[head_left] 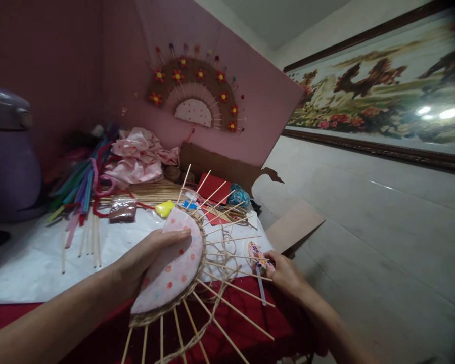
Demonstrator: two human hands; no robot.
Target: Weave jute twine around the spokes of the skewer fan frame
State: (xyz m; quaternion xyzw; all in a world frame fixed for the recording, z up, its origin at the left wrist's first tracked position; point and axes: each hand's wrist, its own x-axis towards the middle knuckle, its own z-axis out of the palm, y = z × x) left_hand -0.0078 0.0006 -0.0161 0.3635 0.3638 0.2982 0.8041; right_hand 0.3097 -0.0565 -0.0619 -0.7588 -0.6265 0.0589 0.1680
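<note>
Left hand (155,247) gripping a flowered half-disc (180,263), thumb on top, sticks (235,309) fanning out, twine (212,318) across them, right hand (288,275) curled near stick tips, hold unclear.

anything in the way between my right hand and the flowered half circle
Yes: from the curved edge of the flowered half circle, thin sticks fan out toward the right hand, with twine looped across them in the gap.

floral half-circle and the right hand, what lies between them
In the head view, thin wooden sticks fan out from the half-circle toward the right hand, with loops of twine among them; a small multicoloured item shows by that hand.
</note>
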